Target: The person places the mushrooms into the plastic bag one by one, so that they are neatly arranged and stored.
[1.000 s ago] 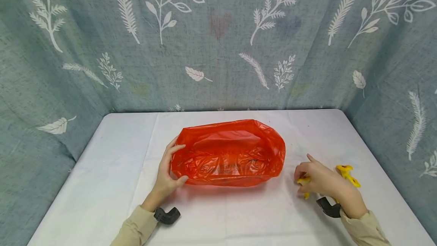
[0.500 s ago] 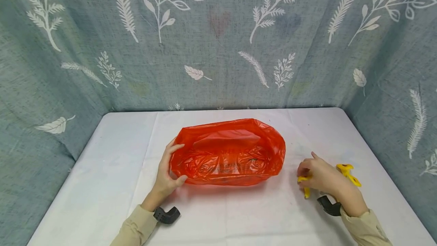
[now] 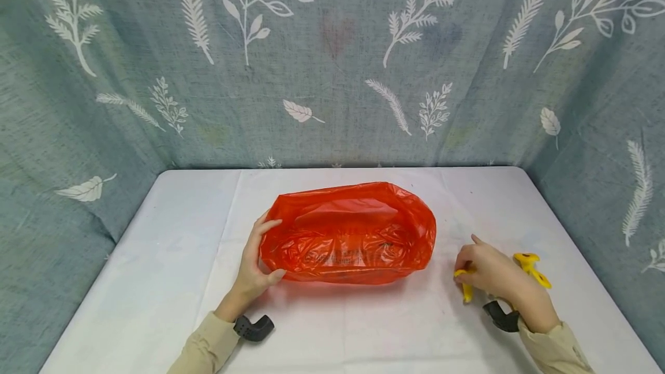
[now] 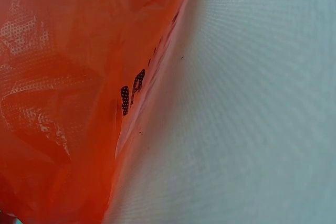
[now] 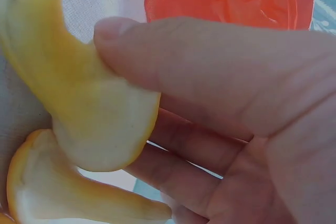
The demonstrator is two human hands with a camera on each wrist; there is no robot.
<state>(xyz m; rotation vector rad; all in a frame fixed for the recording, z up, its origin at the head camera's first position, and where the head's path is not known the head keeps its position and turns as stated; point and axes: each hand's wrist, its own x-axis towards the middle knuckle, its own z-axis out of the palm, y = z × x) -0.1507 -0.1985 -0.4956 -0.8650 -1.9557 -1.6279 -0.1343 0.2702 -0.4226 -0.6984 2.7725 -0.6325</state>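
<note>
A red plastic bag (image 3: 348,247) lies with its wide mouth held open toward the head view, and dark print shows on it. My left hand (image 3: 253,267) holds the bag's left end, fingers at the far rim and thumb at the near one. To the right of the bag, my right hand (image 3: 493,273) pinches a yellow curved piece with a pale, rounded end (image 5: 100,114); its thumb (image 5: 184,61) presses on top and the fingers lie behind. A second yellow curved piece (image 5: 68,192) is close below it in the right wrist view.
Another yellow piece (image 3: 532,270) with dark spots lies on the white tablecloth (image 3: 332,339) beyond my right wrist. Black wrist mounts (image 3: 253,328) stick out from both arms. Patterned grey-green curtains (image 3: 332,62) enclose the table's back and sides.
My right hand has shifted slightly to the right and its fingers have drawn in on the yellow curved piece. The left hand and the bag stay as they were.
</note>
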